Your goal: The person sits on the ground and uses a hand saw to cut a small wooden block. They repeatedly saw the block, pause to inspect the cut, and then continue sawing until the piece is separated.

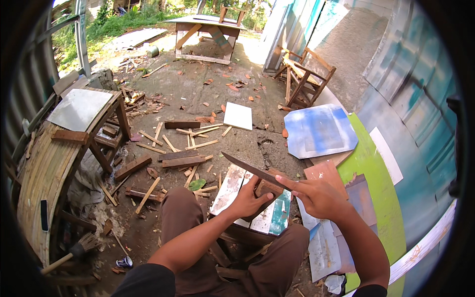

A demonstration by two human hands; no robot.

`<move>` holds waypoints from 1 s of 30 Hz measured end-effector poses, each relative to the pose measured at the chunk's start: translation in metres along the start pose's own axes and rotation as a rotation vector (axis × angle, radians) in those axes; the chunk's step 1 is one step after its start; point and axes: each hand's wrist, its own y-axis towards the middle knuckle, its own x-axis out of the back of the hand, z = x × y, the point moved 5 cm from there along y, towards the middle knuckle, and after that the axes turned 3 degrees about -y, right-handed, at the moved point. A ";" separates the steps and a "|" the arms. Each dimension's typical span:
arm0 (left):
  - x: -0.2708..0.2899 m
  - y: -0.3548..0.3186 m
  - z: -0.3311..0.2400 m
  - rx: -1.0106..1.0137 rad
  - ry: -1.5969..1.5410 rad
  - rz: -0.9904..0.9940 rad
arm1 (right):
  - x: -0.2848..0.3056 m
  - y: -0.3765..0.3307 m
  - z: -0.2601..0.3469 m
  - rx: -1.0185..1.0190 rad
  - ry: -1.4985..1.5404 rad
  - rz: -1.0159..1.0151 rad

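The left grip is clasping a wood block, part-closed; the right grip is holding a long blade, forefinger extended.

The right hand covers the near end of the long dark blade, and the left hand hides part of the wooden block. Black sleeves run off the lower edge; the dark shape far right I can't make out.
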 end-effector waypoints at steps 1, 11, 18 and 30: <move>0.001 -0.002 -0.002 -0.026 -0.006 -0.025 | 0.001 -0.001 0.000 0.005 -0.001 -0.013; 0.041 -0.006 -0.158 -0.720 0.432 -0.337 | -0.003 -0.002 -0.008 -0.016 -0.013 -0.007; 0.056 0.090 -0.292 -0.879 1.074 -0.406 | -0.005 -0.001 -0.010 0.009 -0.005 -0.034; 0.032 0.115 -0.197 -0.350 1.535 0.131 | -0.002 0.001 -0.014 0.009 -0.025 0.017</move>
